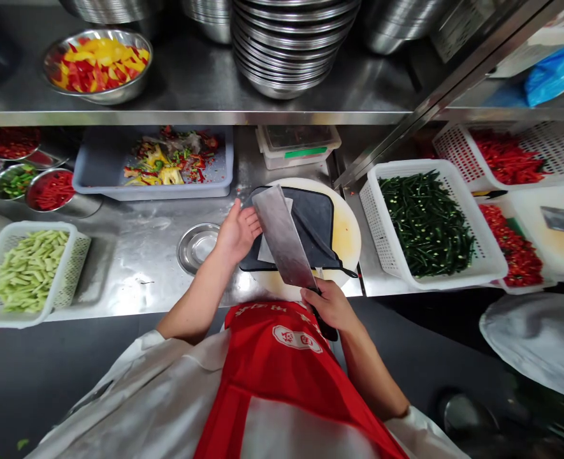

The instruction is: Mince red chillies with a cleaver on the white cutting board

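Note:
My right hand (328, 305) is wrapped round the dark handle of a cleaver (284, 239). The broad grey blade slants up and left above the board. My left hand (239, 231) has its palm turned up and fingers stretched out beside the blade; whether the fingertips touch the steel I cannot tell. Beneath the cleaver a dark grey cloth (313, 220) with black edging lies on a round, yellow-stained cutting board (347, 223). A pale flat piece (265, 252) on the cloth is partly hidden by the blade.
Left stand a small metal bowl (198, 247), a basket of pale green pieces (30, 271) and a grey tub of pepper scraps (155, 185). A lidded box (298, 145) sits behind the board. Right is a basket of green chillies (425, 223). A steel shelf (190, 118) overhangs; a white sleeve (540, 338) shows at right.

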{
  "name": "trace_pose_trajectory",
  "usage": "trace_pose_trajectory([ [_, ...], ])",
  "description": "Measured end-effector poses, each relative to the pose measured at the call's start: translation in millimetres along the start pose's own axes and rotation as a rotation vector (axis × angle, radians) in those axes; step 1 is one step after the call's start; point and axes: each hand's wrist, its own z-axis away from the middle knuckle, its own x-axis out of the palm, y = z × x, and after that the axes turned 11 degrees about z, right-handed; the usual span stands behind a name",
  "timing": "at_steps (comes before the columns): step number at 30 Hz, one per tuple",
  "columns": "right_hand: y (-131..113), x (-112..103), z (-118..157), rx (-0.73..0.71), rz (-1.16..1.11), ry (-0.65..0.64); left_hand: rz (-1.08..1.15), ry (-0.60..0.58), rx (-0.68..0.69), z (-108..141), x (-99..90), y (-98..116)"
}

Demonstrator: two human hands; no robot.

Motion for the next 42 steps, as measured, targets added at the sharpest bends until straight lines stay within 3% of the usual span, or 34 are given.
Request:
trace_pose_trajectory([
  [7, -3.8, 2.1, -0.4, 0.022, 0.027, 0.023, 0.051, -0.005, -0.066, 2.0, -7.1, 3.9],
  [18, 3.9, 4.2, 0.0, 0.115, 0.034, 0.023, 0.035, 0.03, -0.056, 2.6, -12.9, 4.4],
  [26, 10.5, 8.1, -0.1, 0.103, 0.022, 0.077, 0.062, 0.011, -0.051, 9.0, -19.2, 6.7],
  [33, 26.5, 17.3, -7.6, 0.221, -0.36, 0.131, 0.066, 0.061, -0.003, 16.5, -42.5, 10.5],
  [38, 34.2, 16.6, -8.0, 0.262, -0.629, 0.228, -0.011, 0.211, 0.027, 11.8, -72.9, -4.1],
  [42, 60.5, 12.6, -17.9, 0.321, -0.835, 0.315, -0.126, 0.359, 0.061, 4.6, -95.8, -24.3],
])
